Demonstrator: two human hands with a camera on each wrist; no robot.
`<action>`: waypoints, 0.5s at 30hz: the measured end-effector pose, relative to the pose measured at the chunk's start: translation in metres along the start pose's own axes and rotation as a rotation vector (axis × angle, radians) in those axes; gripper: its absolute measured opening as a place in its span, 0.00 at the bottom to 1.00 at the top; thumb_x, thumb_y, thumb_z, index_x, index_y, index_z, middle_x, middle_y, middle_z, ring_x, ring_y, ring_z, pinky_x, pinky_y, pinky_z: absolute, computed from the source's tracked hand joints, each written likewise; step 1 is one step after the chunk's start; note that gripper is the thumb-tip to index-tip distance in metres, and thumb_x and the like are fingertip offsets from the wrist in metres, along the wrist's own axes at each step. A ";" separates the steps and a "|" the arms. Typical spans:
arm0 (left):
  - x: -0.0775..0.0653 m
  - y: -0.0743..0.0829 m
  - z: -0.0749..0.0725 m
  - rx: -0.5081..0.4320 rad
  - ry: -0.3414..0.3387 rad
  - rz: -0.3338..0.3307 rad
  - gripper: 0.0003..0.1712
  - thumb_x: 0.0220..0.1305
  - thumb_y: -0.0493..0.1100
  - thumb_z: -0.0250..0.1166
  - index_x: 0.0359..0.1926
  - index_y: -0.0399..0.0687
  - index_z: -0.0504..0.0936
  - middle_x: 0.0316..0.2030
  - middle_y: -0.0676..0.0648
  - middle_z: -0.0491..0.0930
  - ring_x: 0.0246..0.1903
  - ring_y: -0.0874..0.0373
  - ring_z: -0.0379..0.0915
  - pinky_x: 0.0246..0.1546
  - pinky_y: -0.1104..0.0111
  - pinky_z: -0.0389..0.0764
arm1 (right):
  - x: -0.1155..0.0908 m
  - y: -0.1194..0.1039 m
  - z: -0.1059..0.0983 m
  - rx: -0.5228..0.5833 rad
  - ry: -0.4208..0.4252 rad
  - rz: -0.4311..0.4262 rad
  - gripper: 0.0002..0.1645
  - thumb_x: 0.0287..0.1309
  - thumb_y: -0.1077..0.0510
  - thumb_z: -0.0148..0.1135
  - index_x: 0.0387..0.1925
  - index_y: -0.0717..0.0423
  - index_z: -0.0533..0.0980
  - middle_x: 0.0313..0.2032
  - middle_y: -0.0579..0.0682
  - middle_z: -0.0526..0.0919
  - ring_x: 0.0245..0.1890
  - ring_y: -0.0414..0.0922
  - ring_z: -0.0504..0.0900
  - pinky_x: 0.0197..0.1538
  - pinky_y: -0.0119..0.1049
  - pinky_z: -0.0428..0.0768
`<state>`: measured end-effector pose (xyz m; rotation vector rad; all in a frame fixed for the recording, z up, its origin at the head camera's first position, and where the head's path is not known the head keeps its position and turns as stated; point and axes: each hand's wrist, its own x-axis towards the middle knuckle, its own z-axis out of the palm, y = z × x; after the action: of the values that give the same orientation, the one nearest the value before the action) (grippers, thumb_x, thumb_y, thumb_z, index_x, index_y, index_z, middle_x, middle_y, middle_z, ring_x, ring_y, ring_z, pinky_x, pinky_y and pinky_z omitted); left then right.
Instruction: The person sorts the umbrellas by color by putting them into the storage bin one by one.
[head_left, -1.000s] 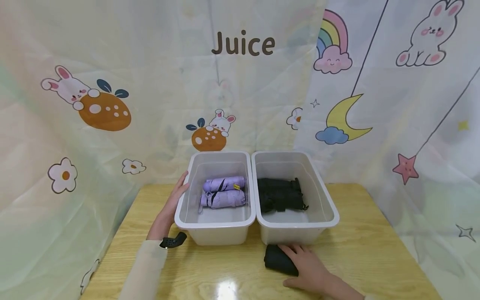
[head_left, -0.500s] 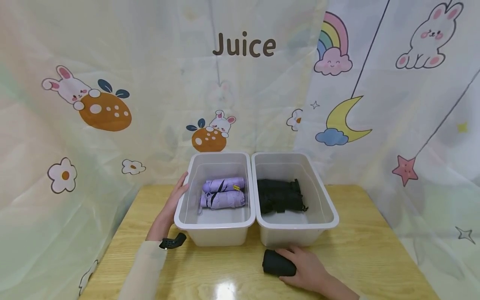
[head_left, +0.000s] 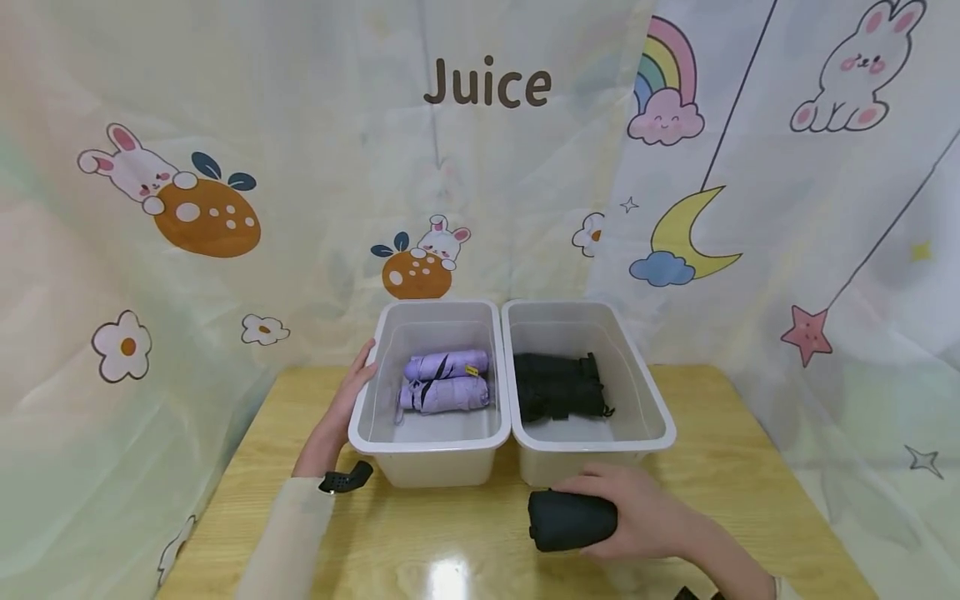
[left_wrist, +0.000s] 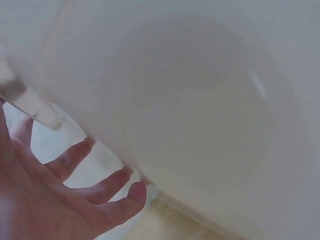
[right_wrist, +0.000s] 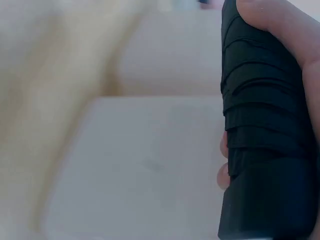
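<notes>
My right hand [head_left: 645, 512] grips a black folding umbrella [head_left: 572, 521] in front of the right bin. The right wrist view shows the umbrella's pleated cloth [right_wrist: 265, 115], with the thumb on one side and fingertips showing at the other. My left hand [head_left: 347, 400] rests against the outer left side of the left white bin [head_left: 435, 468]. In the left wrist view its spread fingertips [left_wrist: 135, 191] touch the bin wall. Two purple folding umbrellas [head_left: 444, 395] lie in that bin. Black folded umbrellas [head_left: 558, 387] lie together in the right white bin [head_left: 577, 467].
Both bins stand side by side at the back of the wooden table [head_left: 420, 533]. Behind them hangs a curtain [head_left: 315, 183] printed with rabbits and other cartoons. A black band [head_left: 347, 478] is on the left wrist.
The right hand has wrapped round the black umbrella, which lay on the table, and brought it up and slightly to the right. The left hand stays on the bin.
</notes>
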<state>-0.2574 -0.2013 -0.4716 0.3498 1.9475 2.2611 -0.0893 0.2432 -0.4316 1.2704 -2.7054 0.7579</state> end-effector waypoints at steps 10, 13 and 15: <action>0.000 0.013 0.000 -0.027 -0.021 -0.013 0.36 0.78 0.48 0.43 0.78 0.61 0.36 0.75 0.43 0.41 0.70 0.35 0.41 0.62 0.37 0.50 | 0.033 -0.001 -0.086 -0.149 0.122 0.002 0.44 0.33 0.41 0.82 0.58 0.36 0.75 0.45 0.35 0.76 0.33 0.33 0.75 0.34 0.32 0.76; -0.001 0.012 0.001 -0.028 -0.024 -0.021 0.36 0.78 0.48 0.43 0.78 0.61 0.35 0.75 0.42 0.41 0.70 0.36 0.41 0.63 0.38 0.50 | 0.045 0.005 -0.106 -0.152 0.115 0.038 0.42 0.36 0.41 0.81 0.57 0.36 0.76 0.46 0.35 0.76 0.35 0.34 0.76 0.36 0.33 0.77; -0.002 0.012 0.002 -0.024 -0.028 -0.025 0.36 0.78 0.48 0.42 0.77 0.62 0.34 0.75 0.42 0.40 0.70 0.35 0.40 0.63 0.38 0.50 | 0.053 0.009 -0.118 -0.151 0.111 0.059 0.41 0.37 0.40 0.80 0.57 0.37 0.76 0.47 0.36 0.77 0.38 0.36 0.76 0.38 0.35 0.77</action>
<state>-0.2544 -0.2018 -0.4593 0.3506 1.8995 2.2501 -0.1487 0.2645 -0.3184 1.0879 -2.6636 0.5971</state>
